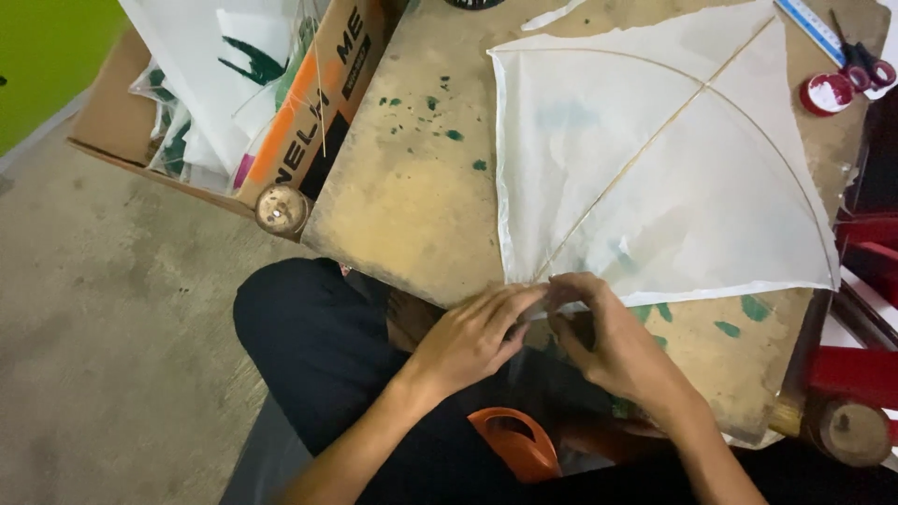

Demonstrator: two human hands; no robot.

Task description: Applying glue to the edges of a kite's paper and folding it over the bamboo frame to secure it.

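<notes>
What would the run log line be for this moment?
left hand: pinching kite bottom corner | right hand: pinching same corner | kite: flat on wooden board | cardboard box: left of board

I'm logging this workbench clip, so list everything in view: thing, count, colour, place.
Kite: one, white paper with thin pale sticks, spread on the board.
Board: one, tan wood with green paint spots, centre.
Cardboard box: one, brown with orange, upper left, holding white sheets.
Ruler: one, pale blue, top right.
Scissors: one pair, dark red handles, top right.
Round lid: one, red and white, top right.
Orange strip: one, on the lap.
Floor: grey concrete, left.
Left hand: at the kite's bottom corner.
Right hand: pinching the same corner.
</notes>
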